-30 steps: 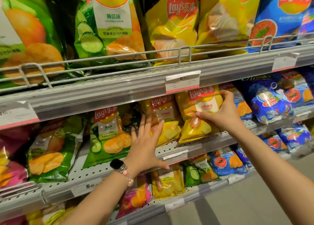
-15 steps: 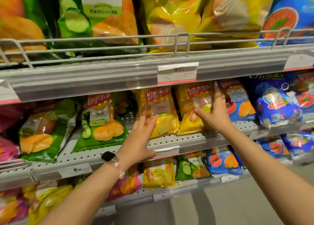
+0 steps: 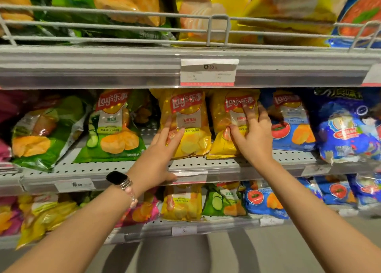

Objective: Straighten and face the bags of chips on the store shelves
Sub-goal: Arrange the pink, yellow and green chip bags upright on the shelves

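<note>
Both hands were on the middle shelf [image 3: 206, 165], each on its own yellow bag. Left hand [image 3: 162, 149] lay flat, fingers straight and close together, pressed against the lower left face of the left yellow bag [image 3: 186, 124]; its thumb hung below, at the shelf's front rail. Right hand [image 3: 254, 134] was spread over the front of the right yellow bag [image 3: 231, 124], fingers reaching up toward the logo, thumb across the bag's lower middle; pressing or lightly gripping, I could not tell which.

Both bags stood near upright, logos forward, touching each other between the hands.

Risks, as judged:
- Bags are air-filled and slick. Uneven push from flat fingers could twist one off square.
- Pressing too far back could tip a bag rearward, so it would lean like the green bag [image 3: 115, 128] just left of the left hand.
- The blue bag [image 3: 292, 124], touching the right hand's outer side, could be nudged crooked as that hand drew away.
- Bottom seams sat close to the shelf lip; a forward drag could slide a bag off.
</note>
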Demonstrator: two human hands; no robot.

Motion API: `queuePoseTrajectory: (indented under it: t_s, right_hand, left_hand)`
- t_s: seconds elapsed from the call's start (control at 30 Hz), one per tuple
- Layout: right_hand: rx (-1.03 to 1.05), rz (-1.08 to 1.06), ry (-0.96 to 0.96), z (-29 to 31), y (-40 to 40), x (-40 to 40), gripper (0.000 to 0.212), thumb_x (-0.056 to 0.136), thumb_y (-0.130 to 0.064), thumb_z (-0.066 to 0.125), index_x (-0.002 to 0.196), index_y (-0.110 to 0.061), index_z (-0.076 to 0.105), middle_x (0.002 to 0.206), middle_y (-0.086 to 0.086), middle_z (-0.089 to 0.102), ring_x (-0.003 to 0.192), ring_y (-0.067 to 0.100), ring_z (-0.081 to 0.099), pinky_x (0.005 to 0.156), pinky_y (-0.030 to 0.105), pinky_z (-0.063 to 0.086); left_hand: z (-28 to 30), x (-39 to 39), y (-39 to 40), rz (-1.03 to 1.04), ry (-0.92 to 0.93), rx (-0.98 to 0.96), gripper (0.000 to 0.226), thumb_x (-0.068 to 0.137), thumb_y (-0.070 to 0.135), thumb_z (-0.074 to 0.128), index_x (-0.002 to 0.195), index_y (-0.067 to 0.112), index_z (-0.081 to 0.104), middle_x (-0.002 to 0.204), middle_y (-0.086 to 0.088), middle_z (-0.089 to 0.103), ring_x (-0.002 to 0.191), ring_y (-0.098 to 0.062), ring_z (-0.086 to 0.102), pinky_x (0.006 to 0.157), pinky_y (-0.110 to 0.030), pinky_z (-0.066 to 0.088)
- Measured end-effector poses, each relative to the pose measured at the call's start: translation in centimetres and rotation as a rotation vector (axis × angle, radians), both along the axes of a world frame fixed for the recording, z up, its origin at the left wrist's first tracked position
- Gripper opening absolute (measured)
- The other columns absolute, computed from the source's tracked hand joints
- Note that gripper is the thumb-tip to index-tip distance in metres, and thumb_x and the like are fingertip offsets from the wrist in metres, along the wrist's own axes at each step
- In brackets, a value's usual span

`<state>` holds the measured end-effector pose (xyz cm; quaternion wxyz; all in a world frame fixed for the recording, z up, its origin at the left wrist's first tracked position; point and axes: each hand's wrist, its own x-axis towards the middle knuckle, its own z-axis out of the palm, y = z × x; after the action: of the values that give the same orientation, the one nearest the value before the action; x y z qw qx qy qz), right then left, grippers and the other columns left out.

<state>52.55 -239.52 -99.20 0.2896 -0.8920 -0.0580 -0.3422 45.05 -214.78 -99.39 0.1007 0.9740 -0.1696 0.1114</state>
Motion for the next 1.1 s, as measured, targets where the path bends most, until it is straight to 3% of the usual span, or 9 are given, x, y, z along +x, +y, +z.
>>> queuePoseTrajectory:
  t_s: [0.17,0.33,0.43,0.57,0.73,0.8,0.93,1.03,1.1]
  right_hand:
    - [0.094,0.025,-0.127,-1.7,0.0,-0.5,0.059,0.091,-0.041,0.053,0.143,-0.018,0.039,0.153,0.018,0.023,0.139,0.033,0.026,0.108,0.042,0.031]
    - [0.177,0.05,-0.09,-2.7,0.0,-2.1,0.069,0.088,-0.048,0.047,0.147,-0.016,0.032,0.157,0.016,0.014,0.145,0.03,0.015,0.115,0.046,0.023]
    - [0.187,0.075,-0.208,-4.0,-0.1,-4.6,0.064,0.093,-0.04,0.047,0.147,-0.011,0.031,0.157,0.015,0.016,0.145,0.027,0.016,0.116,0.043,0.022]
    - [0.173,0.199,-0.423,-8.2,0.7,-9.0,0.038,0.09,-0.018,0.053,0.124,-0.002,0.052,0.132,0.023,0.044,0.127,0.025,0.041,0.108,0.031,0.032]
    - [0.085,0.359,-0.226,-15.4,2.5,-10.5,0.025,0.087,-0.014,0.05,0.098,0.002,0.065,0.1,0.016,0.06,0.098,0.019,0.055,0.087,0.02,0.042]
    - [0.036,0.306,-0.06,-18.1,2.8,-9.5,0.03,0.085,-0.018,0.05,0.106,-0.002,0.063,0.107,0.013,0.059,0.102,0.021,0.054,0.089,0.025,0.043]
    - [-0.038,-0.036,0.227,-22.1,2.1,-6.8,0.063,0.076,-0.02,0.072,0.134,-0.007,0.048,0.141,0.024,0.038,0.129,0.041,0.039,0.099,0.051,0.039]
    - [-0.028,-0.155,0.403,-23.4,1.4,-5.8,0.089,0.075,-0.034,0.076,0.148,-0.017,0.028,0.154,0.024,0.015,0.141,0.04,0.02,0.107,0.053,0.03]
    - [-0.009,-0.159,0.463,-24.0,1.0,-5.2,0.095,0.076,-0.041,0.075,0.151,-0.025,0.017,0.155,0.023,0.011,0.141,0.04,0.021,0.107,0.052,0.032]
  left_hand:
    - [-1.3,-0.7,0.4,0.008,-0.068,-0.034,0.123,0.072,0.036,0.081,0.144,0.04,-0.019,0.156,0.002,-0.028,0.148,-0.023,-0.002,0.11,-0.034,0.033]
    - [-3.5,-2.8,0.4,-0.036,-0.205,-0.093,0.11,0.079,0.018,0.075,0.15,0.037,-0.008,0.156,-0.003,-0.026,0.148,-0.026,-0.007,0.117,-0.047,0.02]
    - [-5.3,-3.8,1.0,-0.028,-0.287,-0.18,0.096,0.082,0.02,0.071,0.152,0.032,0.006,0.16,-0.004,-0.012,0.148,-0.023,-0.003,0.117,-0.048,0.018]
    - [-9.2,-5.3,1.6,-0.138,-0.499,-0.235,0.053,0.082,0.024,0.058,0.13,0.013,0.041,0.14,-0.008,0.034,0.127,-0.026,0.037,0.106,-0.033,0.033]
    - [-15.5,-5.0,1.3,-0.184,-0.431,-0.206,0.034,0.08,0.02,0.055,0.112,0.012,0.047,0.106,-0.004,0.046,0.095,-0.021,0.046,0.081,-0.029,0.04]
    - [-18.0,-3.7,1.4,-0.094,-0.298,-0.168,0.04,0.077,0.021,0.064,0.114,0.015,0.048,0.108,-0.004,0.049,0.098,-0.019,0.043,0.082,-0.034,0.044]
    - [-21.3,-1.2,0.4,0.081,0.015,-0.088,0.089,0.067,0.037,0.081,0.142,0.021,0.038,0.137,-0.012,0.037,0.126,-0.025,0.03,0.103,-0.041,0.039]
    - [-23.0,0.3,-0.8,0.184,0.168,-0.034,0.106,0.065,0.049,0.081,0.149,0.031,0.019,0.144,-0.013,0.02,0.135,-0.029,0.02,0.107,-0.036,0.033]
    - [-24.2,0.9,-1.1,0.19,0.186,-0.011,0.108,0.066,0.051,0.08,0.15,0.032,0.015,0.141,-0.013,0.021,0.133,-0.029,0.023,0.105,-0.036,0.035]
